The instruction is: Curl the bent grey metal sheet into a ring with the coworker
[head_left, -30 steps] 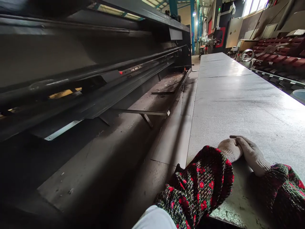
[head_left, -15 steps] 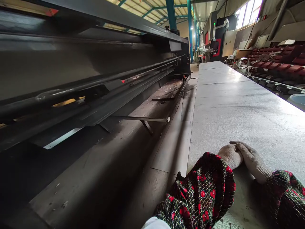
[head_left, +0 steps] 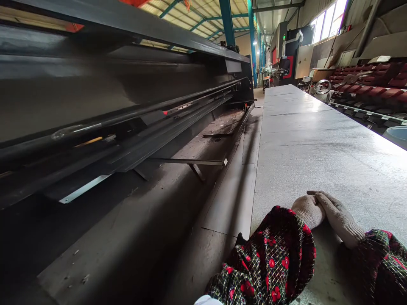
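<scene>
My two hands, in pale knit gloves, rest together near the close end of a long stack of flat grey metal sheet [head_left: 305,144]. My left hand [head_left: 308,210] is bent over at the wrist, and its fingers are hidden. Across it lies my right hand [head_left: 339,217], coming in from the right with its visible fingers stretched over the left one. No tool or part shows in either hand. Dark patterned sleeves with red flowers cover both forearms.
A long dark machine [head_left: 133,110] fills the left side, with a support arm [head_left: 190,161] jutting over the floor. Sheet pieces [head_left: 229,203] lie on the floor beside the stack. Right are dark red stacked parts [head_left: 375,87], a handwheel [head_left: 322,87] and a blue-rimmed tub [head_left: 397,134].
The view has tilted up slightly, so everything sits a little lower in the picture. My hands keep the same pose on the sheet.
</scene>
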A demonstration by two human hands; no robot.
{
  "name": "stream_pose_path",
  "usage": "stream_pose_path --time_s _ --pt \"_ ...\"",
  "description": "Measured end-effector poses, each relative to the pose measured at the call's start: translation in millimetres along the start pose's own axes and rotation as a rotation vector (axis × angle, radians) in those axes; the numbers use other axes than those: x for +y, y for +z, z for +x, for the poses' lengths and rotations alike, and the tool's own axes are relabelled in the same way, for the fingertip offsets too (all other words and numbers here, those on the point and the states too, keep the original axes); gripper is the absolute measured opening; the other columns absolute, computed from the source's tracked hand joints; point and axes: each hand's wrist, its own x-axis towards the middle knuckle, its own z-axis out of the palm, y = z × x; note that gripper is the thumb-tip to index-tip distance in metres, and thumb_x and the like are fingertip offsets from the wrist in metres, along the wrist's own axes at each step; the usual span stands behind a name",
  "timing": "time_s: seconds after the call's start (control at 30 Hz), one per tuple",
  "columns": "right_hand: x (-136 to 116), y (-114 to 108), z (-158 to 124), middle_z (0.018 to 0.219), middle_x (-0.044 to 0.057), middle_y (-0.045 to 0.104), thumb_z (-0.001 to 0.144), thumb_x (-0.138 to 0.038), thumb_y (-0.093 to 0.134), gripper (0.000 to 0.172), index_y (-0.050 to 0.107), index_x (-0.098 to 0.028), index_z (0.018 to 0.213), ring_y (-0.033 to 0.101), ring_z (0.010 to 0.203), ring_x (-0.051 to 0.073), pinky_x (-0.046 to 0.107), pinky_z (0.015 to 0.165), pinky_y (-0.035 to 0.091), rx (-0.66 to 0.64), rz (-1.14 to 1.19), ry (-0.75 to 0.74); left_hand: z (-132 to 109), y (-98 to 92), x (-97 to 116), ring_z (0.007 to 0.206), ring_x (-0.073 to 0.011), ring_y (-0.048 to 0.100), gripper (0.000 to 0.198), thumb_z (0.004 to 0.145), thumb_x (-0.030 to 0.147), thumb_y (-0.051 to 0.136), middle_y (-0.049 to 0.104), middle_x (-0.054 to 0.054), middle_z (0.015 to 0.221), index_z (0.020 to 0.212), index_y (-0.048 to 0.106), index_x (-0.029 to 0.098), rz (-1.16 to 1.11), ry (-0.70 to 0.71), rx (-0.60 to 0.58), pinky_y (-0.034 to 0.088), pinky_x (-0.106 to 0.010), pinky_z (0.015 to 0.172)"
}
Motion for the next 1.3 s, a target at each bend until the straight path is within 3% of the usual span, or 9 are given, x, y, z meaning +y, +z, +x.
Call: stream_pose_path --time_s 0.53,1.3 --pt "-5.4 -2.4 -2.0 0.115 0.002 0.063 0.086 -0.047 0.037 0.042 0.06 -0.025 0.114 0.056 0.107 0.021 0.033 0.096 0.041 -0.009 -0.059 -0.005 4.0 5.4 -3.2 0.083 -0.0212 0.062 0.042 0.081 0.044 0.037 0.069 -0.009 0.091 0.099 0.068 0.021 0.015 -0.01 0.014 0.047 -0.028 0.068" --pt "-11.3 -1.5 -3.0 0.115 0.003 0.064 0.086 -0.046 0.038 0.042 0.061 -0.025 0.114 0.055 0.108 0.021 0.033 0.098 0.04 -0.001 -0.034 -0.004 -3.8 -3.1 7.2 0.079 -0.0212 0.063 0.04 0.083 0.04 0.034 0.069 -0.007 0.084 0.095 0.068 0.024 -0.027 -0.026 0.038 0.044 -0.027 0.063"
